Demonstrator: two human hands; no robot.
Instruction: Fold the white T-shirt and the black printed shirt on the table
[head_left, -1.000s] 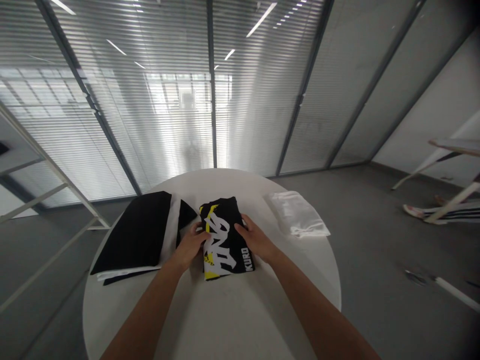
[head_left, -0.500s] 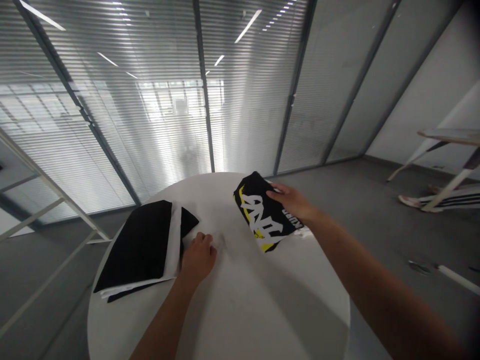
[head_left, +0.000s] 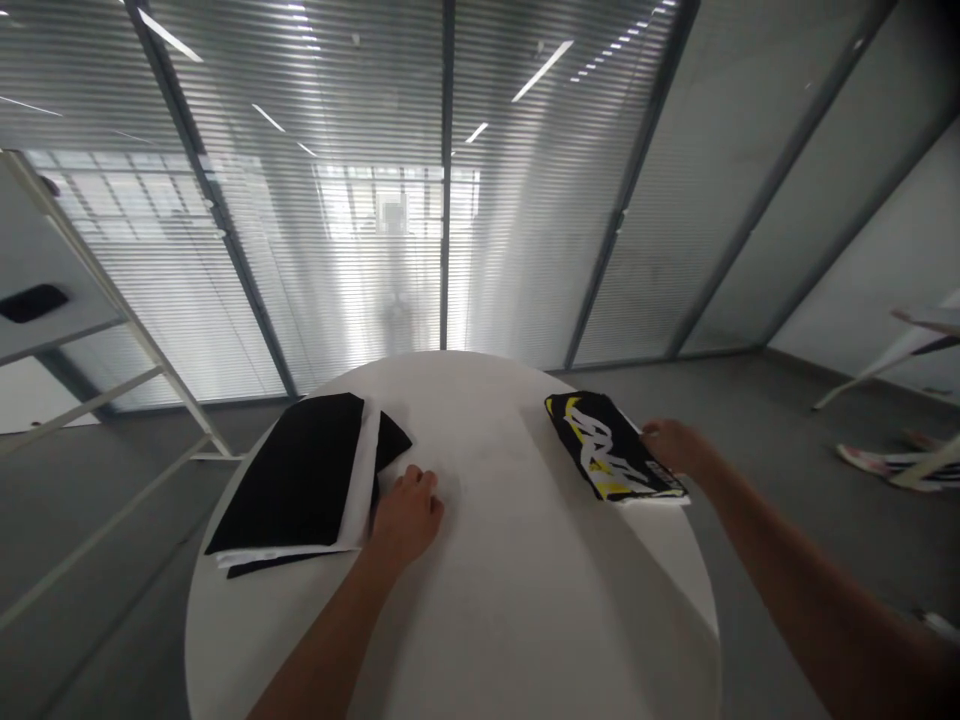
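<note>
A folded black T-shirt (head_left: pixel 607 450) with white and yellow lettering lies at the right side of the round white table (head_left: pixel 487 600). My right hand (head_left: pixel 675 447) is at its right edge, fingers closed on the border, and the fingertips are partly hidden. On the left of the table lies a folded stack of black and white cloth (head_left: pixel 296 475), a black corner poking out on its right. Beside that stack my left hand (head_left: pixel 409 515) rests on the tabletop, fingers curled in with nothing visible in them.
Tall glass partitions with blinds (head_left: pixel 360 250) stand behind the table. A pale metal frame (head_left: pixel 142 340) rises at the left. On the right, a person's striped trouser leg and shoe (head_left: pixel 870 460) show near a table leg (head_left: pixel 862 370).
My right hand has carried the printed T-shirt rightward and lowered it flat at the table's right side. My thumb no longer lies across its top. My left hand stays by the stack; the view has shifted.
</note>
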